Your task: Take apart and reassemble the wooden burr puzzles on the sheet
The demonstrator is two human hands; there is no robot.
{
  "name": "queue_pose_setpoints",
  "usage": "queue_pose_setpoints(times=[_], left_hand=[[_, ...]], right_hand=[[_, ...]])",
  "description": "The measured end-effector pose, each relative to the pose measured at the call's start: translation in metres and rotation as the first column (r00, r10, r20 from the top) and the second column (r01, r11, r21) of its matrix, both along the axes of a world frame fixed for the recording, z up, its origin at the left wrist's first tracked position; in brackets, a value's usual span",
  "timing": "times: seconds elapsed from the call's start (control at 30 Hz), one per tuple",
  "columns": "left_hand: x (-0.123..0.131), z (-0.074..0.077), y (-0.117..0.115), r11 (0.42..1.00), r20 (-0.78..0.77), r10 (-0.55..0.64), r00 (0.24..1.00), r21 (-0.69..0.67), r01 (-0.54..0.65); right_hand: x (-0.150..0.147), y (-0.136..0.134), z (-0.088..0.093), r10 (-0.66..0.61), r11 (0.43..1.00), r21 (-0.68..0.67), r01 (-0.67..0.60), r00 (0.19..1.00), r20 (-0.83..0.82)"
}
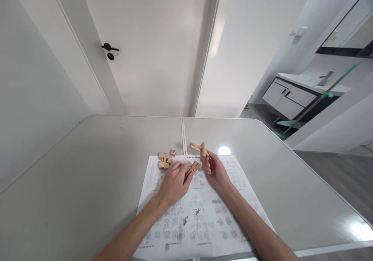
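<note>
My left hand (175,180) is closed on a notched wooden puzzle piece (193,167) over the paper sheet. To its right, my right hand (216,170) grips a partly joined set of wooden puzzle pieces (203,150), one bar upright and another sticking out to the left. The two hands are close together, with the pieces apart. Beyond my left hand, several loose wooden pieces (164,160) lie in a small cluster by the sheet's top edge. A printed paper sheet (204,230) with rows of assembly drawings lies under both hands and has small torn spots.
A pale grey table (87,183) with a seam (183,136) down its middle holds everything. Behind it stands a white door (151,58) with a black handle (110,48). At the right are a sink cabinet (291,93) and a green-and-grey mop pole (335,86).
</note>
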State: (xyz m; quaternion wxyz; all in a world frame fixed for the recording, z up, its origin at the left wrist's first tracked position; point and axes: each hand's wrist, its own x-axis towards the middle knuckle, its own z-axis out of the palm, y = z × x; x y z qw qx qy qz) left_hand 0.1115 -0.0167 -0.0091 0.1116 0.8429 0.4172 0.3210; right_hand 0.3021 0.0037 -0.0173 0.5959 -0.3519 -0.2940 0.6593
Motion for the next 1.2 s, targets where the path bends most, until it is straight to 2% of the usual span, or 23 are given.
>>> queue_pose_setpoints(times=[0.13, 0.27, 0.33, 0.4, 0.5, 0.57, 0.63, 0.67, 0.73, 0.83, 0.93, 1.03, 1.1, 1.2], left_hand=[[-0.009, 0.006, 0.001, 0.999, -0.120, -0.018, 0.993, 0.031, 0.022], [-0.038, 0.009, -0.008, 0.994, -0.203, -0.040, 0.978, -0.107, 0.019], [-0.053, 0.011, -0.017, 0.979, -0.209, 0.038, 0.977, -0.188, -0.078], [-0.063, 0.018, -0.026, 0.962, -0.195, 0.137, 0.971, -0.207, -0.177], [-0.062, 0.040, -0.036, 0.931, -0.094, 0.252, 0.963, -0.246, -0.268], [-0.055, 0.059, -0.038, 0.859, 0.021, 0.224, 0.974, -0.476, -0.187], [-0.047, 0.075, -0.036, 0.721, 0.237, 0.176, 0.955, -0.692, 0.039], [-0.043, 0.082, -0.035, 0.650, 0.333, 0.166, 0.928, -0.745, 0.151], [-0.040, 0.089, -0.031, 0.581, 0.455, 0.183, 0.872, -0.766, 0.277], [-0.042, 0.090, -0.028, 0.553, 0.501, 0.214, 0.839, -0.770, 0.319], [-0.048, 0.083, -0.029, 0.509, 0.503, 0.208, 0.839, -0.788, 0.346], [-0.051, 0.075, -0.031, 0.476, 0.504, 0.189, 0.843, -0.798, 0.370], [-0.053, 0.070, -0.031, 0.452, 0.509, 0.186, 0.840, -0.804, 0.387], [-0.056, 0.064, -0.031, 0.430, 0.529, 0.205, 0.823, -0.804, 0.410]], right_hand=[[-0.001, -0.006, 0.000, 0.009, 1.000, 0.027, -0.013, 0.994, 0.113], [-0.001, -0.015, 0.011, 0.047, 0.998, 0.038, -0.057, 0.973, 0.227], [-0.001, -0.019, 0.020, 0.075, 0.994, 0.050, -0.095, 0.950, 0.302], [-0.002, -0.023, 0.029, 0.099, 0.985, 0.086, -0.150, 0.898, 0.429], [-0.006, -0.030, 0.043, 0.143, 0.964, 0.131, -0.231, 0.867, 0.478], [-0.009, -0.033, 0.051, 0.187, 0.941, 0.162, -0.299, 0.853, 0.488], [-0.011, -0.037, 0.058, 0.214, 0.922, 0.181, -0.341, 0.841, 0.497], [-0.011, -0.038, 0.061, 0.229, 0.915, 0.185, -0.359, 0.839, 0.494], [-0.011, -0.040, 0.065, 0.272, 0.903, 0.182, -0.389, 0.846, 0.458], [-0.008, -0.043, 0.065, 0.383, 0.875, 0.159, -0.457, 0.855, 0.350], [-0.007, -0.044, 0.059, 0.527, 0.799, 0.170, -0.577, 0.808, 0.265], [-0.009, -0.046, 0.051, 0.588, 0.742, 0.213, -0.636, 0.770, 0.249], [-0.011, -0.046, 0.045, 0.591, 0.739, 0.213, -0.639, 0.767, 0.250], [-0.016, -0.047, 0.037, 0.566, 0.773, 0.174, -0.611, 0.787, 0.246]])
